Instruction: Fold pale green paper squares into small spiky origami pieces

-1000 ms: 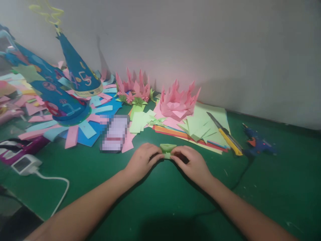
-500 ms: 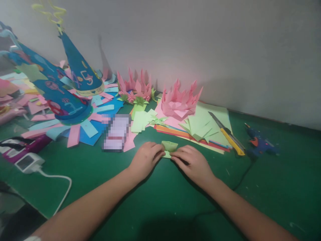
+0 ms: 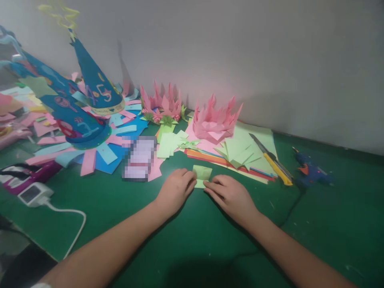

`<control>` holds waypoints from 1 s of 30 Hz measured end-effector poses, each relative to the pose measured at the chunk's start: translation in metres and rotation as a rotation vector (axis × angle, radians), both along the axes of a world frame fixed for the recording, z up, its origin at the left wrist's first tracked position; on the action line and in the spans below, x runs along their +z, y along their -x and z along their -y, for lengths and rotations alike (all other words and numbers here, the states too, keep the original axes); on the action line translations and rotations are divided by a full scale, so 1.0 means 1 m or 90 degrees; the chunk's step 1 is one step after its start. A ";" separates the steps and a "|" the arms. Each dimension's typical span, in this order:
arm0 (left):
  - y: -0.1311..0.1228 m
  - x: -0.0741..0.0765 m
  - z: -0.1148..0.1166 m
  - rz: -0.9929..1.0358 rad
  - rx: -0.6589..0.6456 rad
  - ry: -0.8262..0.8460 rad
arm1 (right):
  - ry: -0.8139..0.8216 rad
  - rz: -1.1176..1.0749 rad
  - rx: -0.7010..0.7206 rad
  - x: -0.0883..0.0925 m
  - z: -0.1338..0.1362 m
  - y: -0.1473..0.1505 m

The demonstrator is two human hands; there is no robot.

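Between my hands, on the green table, is a small piece of light green paper (image 3: 202, 173) with a crease across it and its far part raised. My left hand (image 3: 177, 188) pinches its left edge with closed fingers. On the other side, the fingertips of my right hand (image 3: 228, 194) press together on its near right corner. Beyond it lie light green paper squares (image 3: 168, 145) and a stack of coloured sheets (image 3: 255, 140). A pink folded-paper crown (image 3: 216, 122) sits on that stack.
A yellow utility knife (image 3: 274, 162) lies with its blade out at the right, beside a blue glue gun (image 3: 315, 168). At the left are a blurred-out phone (image 3: 139, 159), blue cone hats (image 3: 93, 80), a second pink crown (image 3: 163, 104) and a white cable (image 3: 81, 228).
The far part of the green paper has opened out and now stands flatter and squarer. Both hands have shifted only slightly; the other things are where they were.
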State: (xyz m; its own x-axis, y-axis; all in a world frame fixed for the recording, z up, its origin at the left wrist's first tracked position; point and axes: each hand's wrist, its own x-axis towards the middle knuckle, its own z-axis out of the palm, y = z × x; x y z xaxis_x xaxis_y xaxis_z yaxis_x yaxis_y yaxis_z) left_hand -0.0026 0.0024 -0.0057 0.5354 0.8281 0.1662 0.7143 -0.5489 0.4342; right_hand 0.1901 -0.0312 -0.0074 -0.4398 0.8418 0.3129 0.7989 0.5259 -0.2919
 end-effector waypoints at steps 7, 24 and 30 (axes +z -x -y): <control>0.003 0.000 0.001 0.017 -0.017 -0.016 | 0.011 0.003 -0.007 0.001 0.000 0.002; 0.008 0.005 -0.002 0.143 -0.033 0.061 | 0.006 0.022 -0.005 0.000 0.000 0.002; 0.010 0.004 -0.003 0.204 -0.004 0.107 | 0.007 0.030 -0.002 0.001 -0.002 0.002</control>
